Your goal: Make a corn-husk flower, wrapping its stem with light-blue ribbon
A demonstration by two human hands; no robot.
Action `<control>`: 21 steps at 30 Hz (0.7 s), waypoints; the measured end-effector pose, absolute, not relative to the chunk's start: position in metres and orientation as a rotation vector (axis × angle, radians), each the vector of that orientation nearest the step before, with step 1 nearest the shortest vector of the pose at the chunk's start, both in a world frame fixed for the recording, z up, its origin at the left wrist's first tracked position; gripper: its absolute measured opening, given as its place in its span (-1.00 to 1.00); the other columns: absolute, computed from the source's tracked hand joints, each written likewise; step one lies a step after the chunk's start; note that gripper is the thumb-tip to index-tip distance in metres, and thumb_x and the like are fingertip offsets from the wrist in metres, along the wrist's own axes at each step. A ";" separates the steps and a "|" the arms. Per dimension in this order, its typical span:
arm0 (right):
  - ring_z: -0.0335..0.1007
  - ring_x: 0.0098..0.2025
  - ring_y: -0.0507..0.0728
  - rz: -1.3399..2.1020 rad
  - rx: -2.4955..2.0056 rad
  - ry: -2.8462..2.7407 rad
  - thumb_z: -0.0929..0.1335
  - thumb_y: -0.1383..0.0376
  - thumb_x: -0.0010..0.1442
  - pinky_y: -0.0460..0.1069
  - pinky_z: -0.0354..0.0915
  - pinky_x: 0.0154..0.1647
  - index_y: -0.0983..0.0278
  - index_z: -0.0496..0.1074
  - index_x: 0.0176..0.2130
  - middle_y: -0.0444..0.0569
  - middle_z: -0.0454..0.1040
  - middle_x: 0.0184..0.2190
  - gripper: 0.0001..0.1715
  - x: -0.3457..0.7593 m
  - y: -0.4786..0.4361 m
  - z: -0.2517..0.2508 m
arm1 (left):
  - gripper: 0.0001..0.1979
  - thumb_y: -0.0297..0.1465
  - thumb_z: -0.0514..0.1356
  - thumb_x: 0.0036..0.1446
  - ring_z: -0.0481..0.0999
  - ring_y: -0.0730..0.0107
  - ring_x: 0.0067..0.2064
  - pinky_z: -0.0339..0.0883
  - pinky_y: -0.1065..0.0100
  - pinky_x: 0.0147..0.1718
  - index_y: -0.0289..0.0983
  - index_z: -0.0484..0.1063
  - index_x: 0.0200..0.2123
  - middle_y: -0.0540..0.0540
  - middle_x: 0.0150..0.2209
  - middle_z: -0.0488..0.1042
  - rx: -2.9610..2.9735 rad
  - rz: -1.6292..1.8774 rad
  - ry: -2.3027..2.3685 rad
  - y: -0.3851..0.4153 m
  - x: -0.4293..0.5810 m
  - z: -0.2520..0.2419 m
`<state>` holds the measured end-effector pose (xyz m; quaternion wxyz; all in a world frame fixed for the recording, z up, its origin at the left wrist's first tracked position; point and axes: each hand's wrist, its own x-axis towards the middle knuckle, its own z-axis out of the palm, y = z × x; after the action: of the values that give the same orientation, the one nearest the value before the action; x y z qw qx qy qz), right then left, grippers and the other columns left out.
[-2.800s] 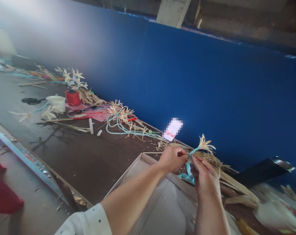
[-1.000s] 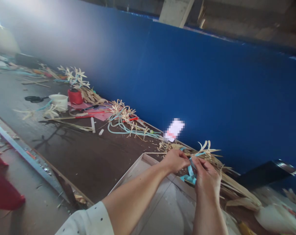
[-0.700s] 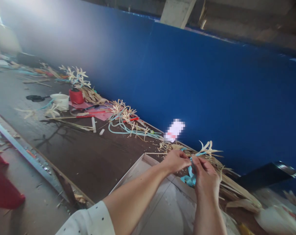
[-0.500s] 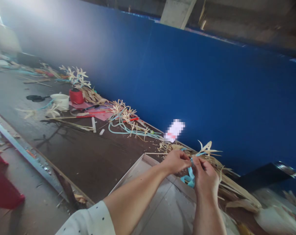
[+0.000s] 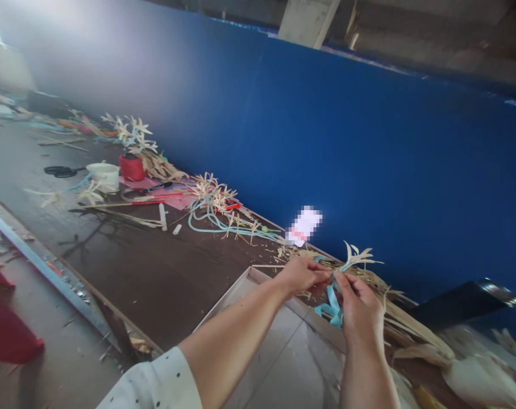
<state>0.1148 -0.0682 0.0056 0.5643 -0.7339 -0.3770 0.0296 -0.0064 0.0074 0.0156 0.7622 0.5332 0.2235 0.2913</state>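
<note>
A pale flower of dried husk petals (image 5: 357,255) with a light blue wrapped stem tilts up from between my hands. My right hand (image 5: 362,307) is closed in a pinch on the flower's stem just below the petals. My left hand (image 5: 303,276) is closed too, thumb and fingertips pinched at the stem's lower end, which the fingers mostly hide. Loops of light blue tape (image 5: 335,307) hang down beside my right hand. Both hands are over the far edge of a shallow tray (image 5: 279,346).
Dried husks (image 5: 420,335) lie to the right. Along the blue partition (image 5: 369,153) are more husk flowers (image 5: 213,190), light blue stems (image 5: 211,230), a red spool (image 5: 132,167), a white cup (image 5: 104,177) and black scissors (image 5: 62,171), all on the dark table (image 5: 168,284).
My left fingertips have drawn slightly left, away from the right ones, leaving a small gap. The flower has tilted a little, and the hanging tape has shifted.
</note>
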 end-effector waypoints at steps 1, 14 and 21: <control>0.38 -0.46 0.12 0.073 -1.727 -0.892 0.39 -0.08 -0.15 -0.04 0.26 -0.44 0.34 0.52 -0.30 -0.03 0.50 -0.50 -0.41 0.115 -0.068 0.006 | -0.79 -0.38 0.23 -0.04 0.35 0.60 -0.53 0.36 0.42 -0.41 -0.39 0.49 -0.33 -0.05 -0.48 0.44 1.160 0.632 0.491 0.007 -0.007 0.016; 0.36 -0.43 0.13 0.070 -1.743 -0.924 0.39 -0.06 -0.15 -0.04 0.23 -0.40 0.32 0.52 -0.31 -0.02 0.51 -0.47 -0.44 0.110 -0.069 0.010 | -0.82 -0.42 0.21 -0.04 0.39 0.55 -0.51 0.33 0.43 -0.36 -0.38 0.52 -0.33 -0.02 -0.56 0.44 1.186 0.580 0.491 0.006 -0.006 0.017; 0.35 -0.46 0.11 0.100 -1.741 -0.945 0.38 -0.09 -0.15 -0.05 0.22 -0.44 0.32 0.52 -0.31 -0.04 0.50 -0.51 -0.42 0.110 -0.069 0.009 | -0.80 -0.40 0.18 -0.06 0.38 0.54 -0.50 0.31 0.47 -0.39 -0.39 0.52 -0.36 -0.06 -0.50 0.48 1.350 0.637 0.558 0.008 -0.004 0.014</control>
<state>0.1098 -0.0694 0.0090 0.5472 -0.7347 -0.3986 0.0424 -0.0037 0.0075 0.0138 0.6991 0.6057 0.2503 0.2859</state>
